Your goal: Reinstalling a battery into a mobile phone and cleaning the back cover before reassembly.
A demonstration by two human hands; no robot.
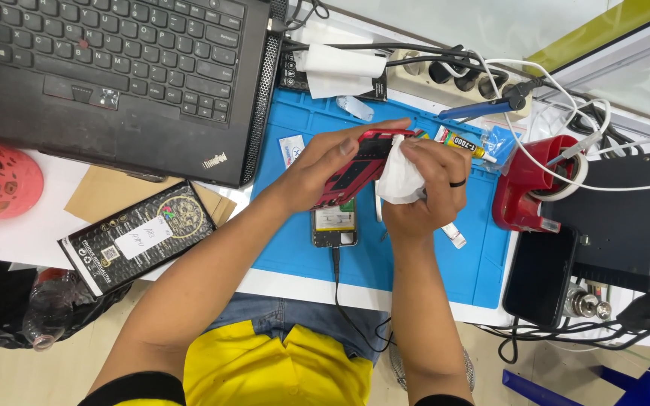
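I see the red phone (359, 169) held above the blue mat (483, 263), its long axis tilted up toward the right. My left hand (323, 167) grips its lower half; my right hand (430, 188) pinches a white cloth (398, 177), seemingly touching its upper end

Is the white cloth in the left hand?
No, the crumpled white cloth is pinched in the right hand; the left hand holds the red phone shell.
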